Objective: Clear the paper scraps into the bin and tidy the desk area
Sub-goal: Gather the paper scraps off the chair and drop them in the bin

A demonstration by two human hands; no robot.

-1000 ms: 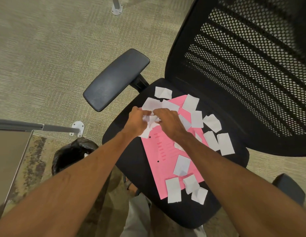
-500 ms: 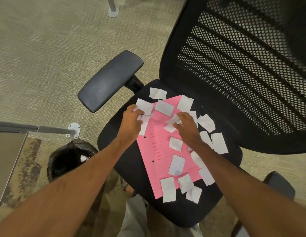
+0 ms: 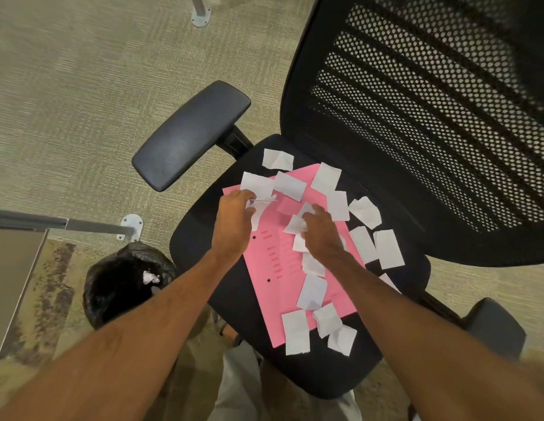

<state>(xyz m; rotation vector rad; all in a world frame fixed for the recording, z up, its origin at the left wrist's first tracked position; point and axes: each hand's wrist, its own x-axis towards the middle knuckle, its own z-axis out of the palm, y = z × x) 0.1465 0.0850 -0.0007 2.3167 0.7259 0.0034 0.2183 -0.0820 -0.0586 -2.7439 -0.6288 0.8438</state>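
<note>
Several white paper scraps [image 3: 311,291] lie scattered over a pink sheet [image 3: 273,287] on the black seat [image 3: 222,299] of an office chair. My left hand [image 3: 234,226] rests at the sheet's upper left, fingers closed around a bunch of crumpled scraps [image 3: 260,208]. My right hand [image 3: 321,232] is on the middle of the sheet, fingers pinching more scraps [image 3: 295,224]. A bin lined with a black bag [image 3: 122,287] stands on the floor left of the chair, with one crumpled scrap [image 3: 150,277] inside.
The chair's mesh back [image 3: 431,117] rises at the right and its left armrest [image 3: 191,135] juts out above my left hand. A desk corner [image 3: 12,278] and its metal leg [image 3: 94,227] are at the left. Carpet covers the floor.
My hands, together at the sheet's top a second ago, have drawn apart. The right hand has moved down and right onto other scraps; the left keeps its bunch.
</note>
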